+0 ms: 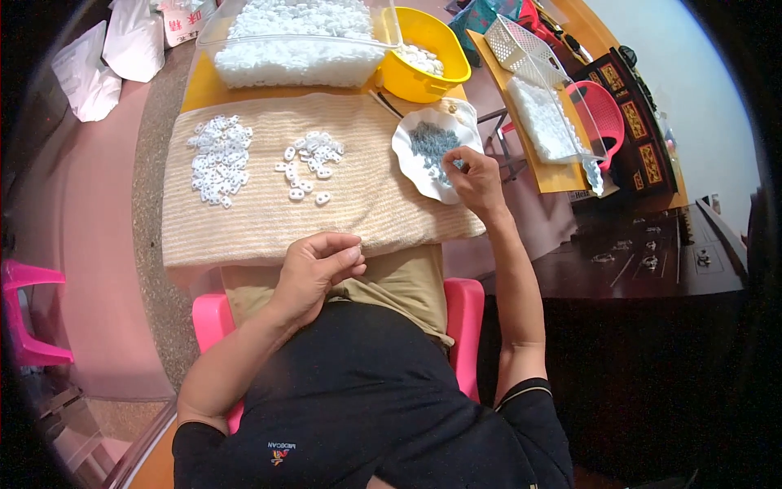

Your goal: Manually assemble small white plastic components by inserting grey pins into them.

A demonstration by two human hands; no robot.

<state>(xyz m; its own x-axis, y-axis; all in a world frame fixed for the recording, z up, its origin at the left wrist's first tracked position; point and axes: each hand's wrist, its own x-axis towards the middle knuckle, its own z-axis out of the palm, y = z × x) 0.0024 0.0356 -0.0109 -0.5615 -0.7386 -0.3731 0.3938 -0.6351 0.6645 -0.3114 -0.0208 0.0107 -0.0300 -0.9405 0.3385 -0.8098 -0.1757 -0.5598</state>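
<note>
My right hand (476, 183) is over a white wavy-rimmed dish (404, 152), thumb and fingertips pinched together at a heap of tiny grey-blue pieces (434, 140). Whether a piece is between those fingers is too small to see. Near the cloth's front edge, my left hand (319, 267) is closed in a pinch; I cannot make out what it holds. Ahead of it on the striped beige cloth (244, 236) lies a loose group of small white plastic parts with holes (318, 151). A denser pile of similar white parts (220, 159) spreads farther left.
A clear bin (297, 65) full of white parts stands at the back, beside a yellow basin (411, 85) with more white pieces. Off to the right, a side board carries a white basket (513, 45) and a clear tub (546, 118). A pink stool (32, 314) stands left.
</note>
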